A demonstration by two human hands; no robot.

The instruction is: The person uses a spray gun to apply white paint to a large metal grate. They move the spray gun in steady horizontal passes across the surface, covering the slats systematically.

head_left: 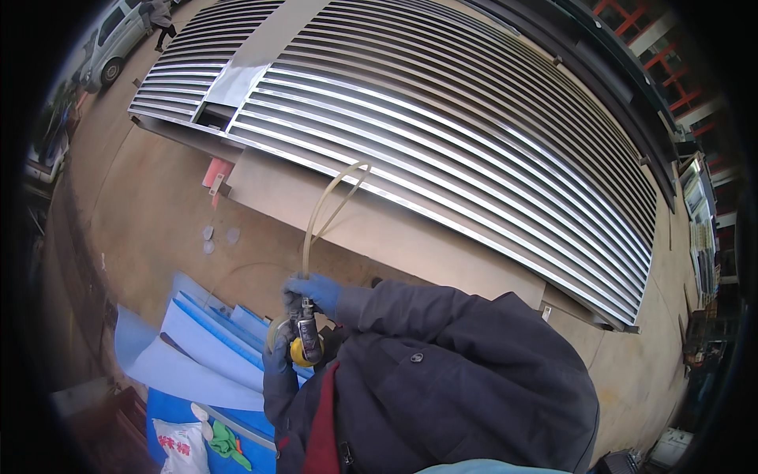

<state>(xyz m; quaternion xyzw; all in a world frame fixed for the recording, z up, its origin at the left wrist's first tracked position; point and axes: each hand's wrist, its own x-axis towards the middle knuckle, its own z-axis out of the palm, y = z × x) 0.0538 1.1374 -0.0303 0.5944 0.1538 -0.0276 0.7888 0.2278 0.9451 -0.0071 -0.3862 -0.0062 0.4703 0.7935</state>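
Both hands meet close in front of the person's chest, low in the head view. The right hand, in a blue glove, is closed round the top of a small metal air tool with a yellow round pad, just where a pale translucent hose joins it. The left hand, in a darker blue glove, cups the tool from the left and below; its fingers curl against the body, though how tightly cannot be told. The hose rises from the tool in a tall loop and falls back out of sight behind the dark jacket sleeve.

Beyond the hands, across the far and right of the scene, lies a large curved grille of shiny metal slats on a pale board. To the near left is a fan of light blue and white sheets, and below them a white printed bag and a green cloth on a blue surface. A silver car stands at the far left.

The risks, as I judge them: the loop of hose stands free above the grille's near edge and could snag on a slat end, jerking the tool in the hands. With both gloves so close to the yellow pad, a start-up could catch a glove fingertip. The loose sheets just beside the left hand could be drawn in or blown about by the air.
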